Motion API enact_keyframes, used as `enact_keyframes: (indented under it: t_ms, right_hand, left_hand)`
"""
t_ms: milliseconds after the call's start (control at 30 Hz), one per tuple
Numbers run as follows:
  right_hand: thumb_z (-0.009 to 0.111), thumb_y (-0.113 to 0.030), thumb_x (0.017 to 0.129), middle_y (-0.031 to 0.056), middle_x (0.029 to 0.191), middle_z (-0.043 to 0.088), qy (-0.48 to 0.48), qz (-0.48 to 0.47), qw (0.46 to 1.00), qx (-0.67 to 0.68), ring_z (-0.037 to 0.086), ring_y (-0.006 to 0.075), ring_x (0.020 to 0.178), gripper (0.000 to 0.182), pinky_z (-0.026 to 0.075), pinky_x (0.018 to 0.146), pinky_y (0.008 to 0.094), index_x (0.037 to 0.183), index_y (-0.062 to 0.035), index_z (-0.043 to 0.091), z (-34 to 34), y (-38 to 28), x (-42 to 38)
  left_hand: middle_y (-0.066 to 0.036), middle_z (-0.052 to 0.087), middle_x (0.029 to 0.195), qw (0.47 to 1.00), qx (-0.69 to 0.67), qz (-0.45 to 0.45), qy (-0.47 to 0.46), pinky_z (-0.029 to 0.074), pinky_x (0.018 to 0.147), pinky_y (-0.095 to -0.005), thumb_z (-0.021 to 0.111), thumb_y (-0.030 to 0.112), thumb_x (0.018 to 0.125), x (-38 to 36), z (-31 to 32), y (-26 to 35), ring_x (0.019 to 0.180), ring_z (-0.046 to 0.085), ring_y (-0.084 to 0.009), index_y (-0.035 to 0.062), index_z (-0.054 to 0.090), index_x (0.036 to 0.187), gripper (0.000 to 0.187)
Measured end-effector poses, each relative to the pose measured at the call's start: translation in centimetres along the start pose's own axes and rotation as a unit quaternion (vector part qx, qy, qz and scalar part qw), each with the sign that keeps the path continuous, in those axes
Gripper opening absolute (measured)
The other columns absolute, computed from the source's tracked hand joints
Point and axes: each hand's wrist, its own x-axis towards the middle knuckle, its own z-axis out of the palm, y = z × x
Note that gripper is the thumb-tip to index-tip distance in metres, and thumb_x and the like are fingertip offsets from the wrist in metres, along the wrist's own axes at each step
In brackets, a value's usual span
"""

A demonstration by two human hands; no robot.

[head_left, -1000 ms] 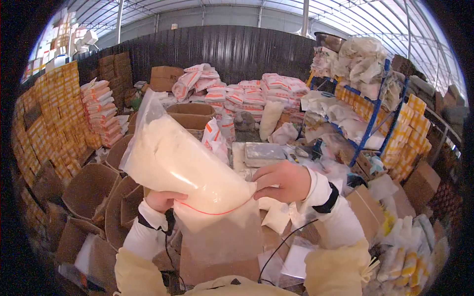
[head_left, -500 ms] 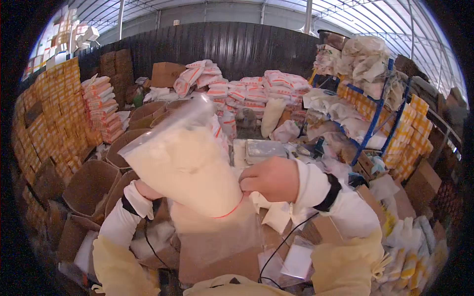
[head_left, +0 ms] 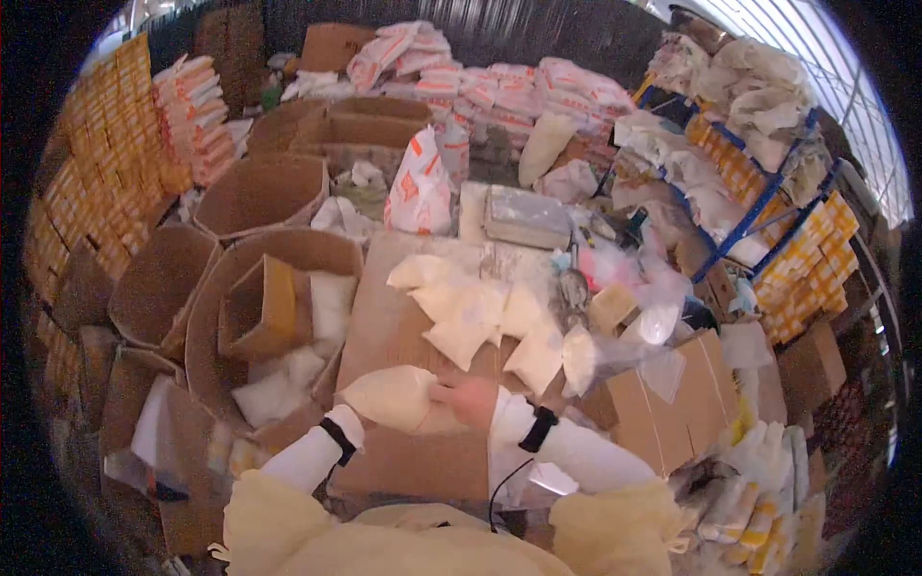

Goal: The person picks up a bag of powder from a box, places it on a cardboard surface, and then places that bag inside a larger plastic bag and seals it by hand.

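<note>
A clear plastic bag of pale cream powder (head_left: pixel 386 396) lies on its side in front of me, above the cardboard work surface (head_left: pixel 403 466). My right hand (head_left: pixel 469 398) is closed at the bag's right end, its fingers pressed together on the plastic. The white left cuff reaches the bag's left end, but my left hand is hidden behind or under the bag, so its fingers do not show. Just beyond, several smaller filled cream bags (head_left: pixel 471 312) lie in a loose heap on the same surface.
Open cardboard barrels (head_left: pixel 259 197) stand along the left, one holding a box (head_left: pixel 257 307) and white bags. A metal-topped scale (head_left: pixel 526 216) sits at the back. Printed sacks (head_left: pixel 499 91) are stacked behind it. A blue rack (head_left: pixel 744 226) and a cardboard box (head_left: pixel 672 403) are on the right.
The powder bag has come down from upright in front of me to lying low, nearer my body. Both arms have dropped and drawn in. The view has tilted downward, uncovering the heap of bags.
</note>
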Motion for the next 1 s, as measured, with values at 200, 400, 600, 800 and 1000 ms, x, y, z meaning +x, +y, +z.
enact_keyframes:
  t_ms: [200,400,600,800,1000]
  right_hand:
    - [0.053,-0.007,0.073,0.0149,0.078,0.060,0.030,0.292,0.925,0.242,0.058,0.0311,0.073,0.021,0.046,0.066,0.0362,0.094,-0.0061,0.056,15.5,3.9,-6.3]
    - [0.059,-0.011,0.071,0.0085,0.080,0.063,0.182,0.565,0.692,0.411,0.058,0.0161,0.068,0.019,0.046,0.062,0.0298,0.086,0.0002,0.060,27.8,5.0,-11.9]
    - [0.057,-0.007,0.070,0.0096,0.081,0.062,0.094,0.419,0.846,0.316,0.059,0.0182,0.069,0.015,0.046,0.063,0.0289,0.084,-0.0007,0.057,29.0,7.2,-13.5]
    - [0.055,-0.007,0.077,0.0080,0.071,0.058,0.171,0.484,0.811,0.280,0.057,0.0132,0.071,0.008,0.045,0.063,0.0260,0.082,-0.0013,0.053,18.9,0.4,-9.0]
    - [0.053,-0.006,0.080,0.0053,0.077,0.057,0.212,0.469,0.788,0.339,0.055,0.0125,0.073,0.007,0.047,0.065,0.0257,0.084,-0.0007,0.051,20.5,2.6,-10.2]
  left_hand:
    - [-0.013,0.058,0.103,0.986,-0.007,-0.121,0.114,0.044,0.080,-0.0332,0.060,0.012,0.073,-2.9,4.1,-14.3,0.094,0.056,-0.0226,0.0025,0.055,0.104,0.033]
    - [-0.013,0.058,0.103,0.972,0.021,-0.121,0.200,0.044,0.079,-0.0328,0.059,0.013,0.074,-4.8,7.4,-19.5,0.094,0.057,-0.0225,0.0024,0.056,0.103,0.031]
    - [-0.018,0.060,0.091,0.949,0.162,-0.187,0.196,0.045,0.075,-0.0349,0.054,0.005,0.072,-5.9,6.1,-17.2,0.085,0.057,-0.0319,0.0026,0.059,0.092,0.021]
    - [-0.018,0.055,0.093,0.927,0.298,-0.096,0.208,0.041,0.079,-0.0375,0.052,0.002,0.070,-7.0,4.3,-11.2,0.091,0.051,-0.0355,0.0018,0.058,0.091,0.023]
    - [-0.017,0.054,0.092,0.926,0.241,-0.086,0.276,0.042,0.076,-0.0376,0.052,0.001,0.070,-4.4,4.5,-10.6,0.087,0.052,-0.0347,0.0017,0.056,0.093,0.023]
